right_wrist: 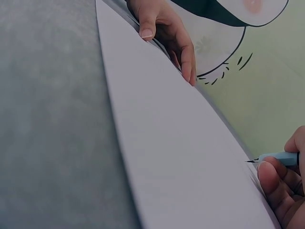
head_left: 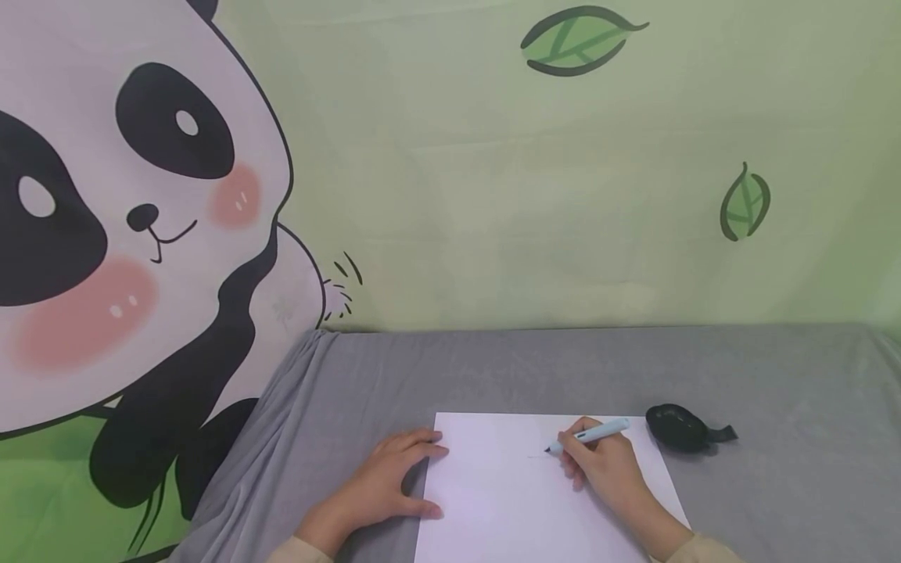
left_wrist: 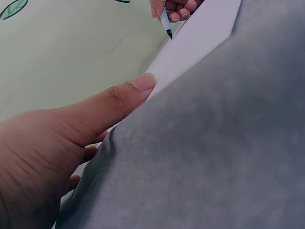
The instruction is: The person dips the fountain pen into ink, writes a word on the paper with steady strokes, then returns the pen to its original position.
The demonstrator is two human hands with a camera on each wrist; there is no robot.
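Observation:
A white sheet of paper [head_left: 507, 500] lies on the grey cloth. My right hand [head_left: 612, 467] pinches a light blue pen [head_left: 594, 432], its dark nib at the paper's upper middle. Beside the nib runs a short, faint line. The same pen [right_wrist: 281, 159] shows at the right edge of the right wrist view. My left hand [head_left: 383, 481] rests at the paper's left edge, thumb and fingers spread apart, with the fingertips on the sheet. In the left wrist view, the left thumb [left_wrist: 119, 98] lies along the paper's edge.
A small, glossy black object [head_left: 677, 428] with a narrow tail sits by the paper's upper right corner. Grey cloth [head_left: 788, 407] covers the table. Behind it hangs a green backdrop [head_left: 457, 195] with a painted panda and leaves.

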